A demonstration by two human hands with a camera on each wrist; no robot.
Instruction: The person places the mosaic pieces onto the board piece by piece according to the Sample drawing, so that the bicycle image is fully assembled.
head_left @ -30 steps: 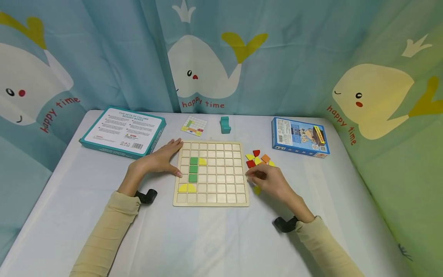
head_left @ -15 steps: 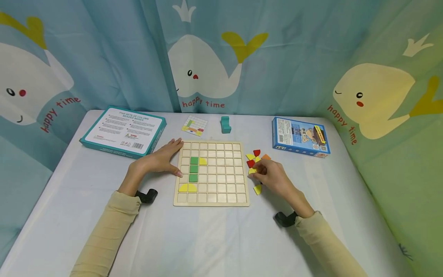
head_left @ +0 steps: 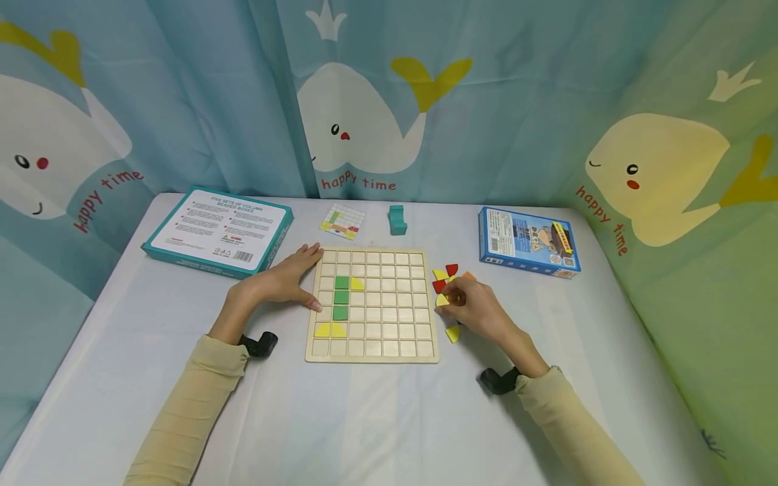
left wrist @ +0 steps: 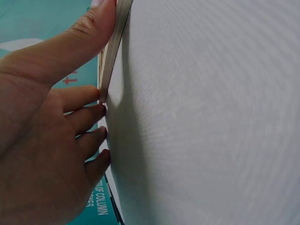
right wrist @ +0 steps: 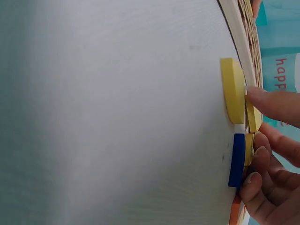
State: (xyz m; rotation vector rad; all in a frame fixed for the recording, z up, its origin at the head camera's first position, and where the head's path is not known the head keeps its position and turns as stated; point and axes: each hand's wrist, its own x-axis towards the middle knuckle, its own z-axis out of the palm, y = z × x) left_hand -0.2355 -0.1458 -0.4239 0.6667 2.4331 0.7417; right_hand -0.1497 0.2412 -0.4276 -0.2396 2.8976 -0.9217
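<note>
A pale wooden grid board (head_left: 371,359) lies flat, with three green squares (head_left: 342,297) in one column, a yellow piece (head_left: 357,284) beside the top one and two yellow pieces (head_left: 330,330) lower left. My left hand (head_left: 276,279) rests on the board's left edge, thumb spread from the fingers; in the left wrist view the hand (left wrist: 56,117) touches the rim. Right of the board, my right hand (head_left: 477,307) pinches a yellow piece (head_left: 442,300) between thumb and forefinger. The right wrist view shows that piece (right wrist: 253,115) at the fingertips (right wrist: 257,96), beside a blue piece (right wrist: 237,160).
Red pieces (head_left: 452,269), an orange piece (head_left: 469,275) and a loose yellow piece (head_left: 452,333) lie around the right hand. Behind the board are a patterned card (head_left: 343,221) and a teal block (head_left: 398,221). A teal box (head_left: 219,229) stands left, a blue box (head_left: 527,241) right.
My right hand has moved slightly right, away from the board's edge, and its thumb and forefinger have come onto a yellow piece. The left hand has kept its place.
</note>
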